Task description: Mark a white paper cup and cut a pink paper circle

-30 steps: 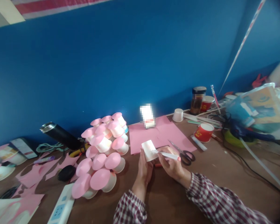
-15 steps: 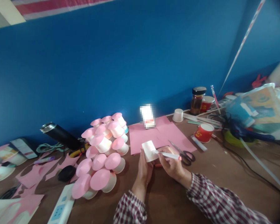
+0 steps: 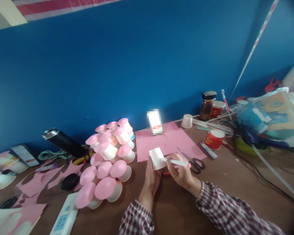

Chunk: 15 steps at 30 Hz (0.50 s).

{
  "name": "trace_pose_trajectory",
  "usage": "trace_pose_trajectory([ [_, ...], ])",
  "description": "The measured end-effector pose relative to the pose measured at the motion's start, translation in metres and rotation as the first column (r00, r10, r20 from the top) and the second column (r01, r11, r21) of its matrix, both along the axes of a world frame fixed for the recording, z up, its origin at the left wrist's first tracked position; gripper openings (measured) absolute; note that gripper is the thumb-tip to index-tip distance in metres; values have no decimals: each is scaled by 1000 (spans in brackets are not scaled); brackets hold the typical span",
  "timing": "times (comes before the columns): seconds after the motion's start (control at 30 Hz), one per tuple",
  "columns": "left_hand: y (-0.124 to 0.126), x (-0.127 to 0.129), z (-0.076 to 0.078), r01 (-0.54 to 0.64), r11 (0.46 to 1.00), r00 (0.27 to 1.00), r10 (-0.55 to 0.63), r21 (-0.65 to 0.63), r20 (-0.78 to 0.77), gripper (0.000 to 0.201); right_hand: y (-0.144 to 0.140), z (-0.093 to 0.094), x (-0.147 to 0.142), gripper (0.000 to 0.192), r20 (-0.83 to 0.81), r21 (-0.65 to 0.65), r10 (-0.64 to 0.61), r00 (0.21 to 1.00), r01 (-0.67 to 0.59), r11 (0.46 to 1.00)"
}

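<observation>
My left hand (image 3: 150, 179) holds a small white paper cup (image 3: 156, 157) tipped on its side just above the brown table (image 3: 176, 209). My right hand (image 3: 180, 173) grips a white pen with a pink end (image 3: 176, 162), its tip against the cup's side. Both sleeves are red-and-white plaid. Pink paper sheets (image 3: 166, 139) lie right behind the cup. Black-handled scissors (image 3: 194, 162) rest on the pink paper just right of my right hand.
A pile of white cups with pink paper discs (image 3: 107, 160) sits to the left. A black flask (image 3: 63, 141), a power strip (image 3: 63, 218) and pink scraps (image 3: 36, 182) lie further left. Red cups (image 3: 213, 138), a jar (image 3: 206, 105) and clutter with cables (image 3: 267, 127) fill the right.
</observation>
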<state>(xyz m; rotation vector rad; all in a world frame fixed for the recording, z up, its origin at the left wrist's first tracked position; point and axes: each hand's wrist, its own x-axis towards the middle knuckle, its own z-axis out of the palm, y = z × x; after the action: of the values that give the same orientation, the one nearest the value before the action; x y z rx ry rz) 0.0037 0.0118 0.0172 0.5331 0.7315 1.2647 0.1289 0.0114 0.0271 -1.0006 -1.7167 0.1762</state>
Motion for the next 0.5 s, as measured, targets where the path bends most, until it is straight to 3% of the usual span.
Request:
trace_pose_trajectory([
  [0.17, 0, 0, -2, -5, 1000, 1000, 5, 8, 22, 53, 0, 0, 0, 9, 8, 9, 11, 1000, -11, 1000],
  [0.5, 0, 1, 2, -6, 1000, 999, 7, 15, -50, 62, 1, 0, 0, 9, 18, 8, 16, 1000, -16, 1000],
])
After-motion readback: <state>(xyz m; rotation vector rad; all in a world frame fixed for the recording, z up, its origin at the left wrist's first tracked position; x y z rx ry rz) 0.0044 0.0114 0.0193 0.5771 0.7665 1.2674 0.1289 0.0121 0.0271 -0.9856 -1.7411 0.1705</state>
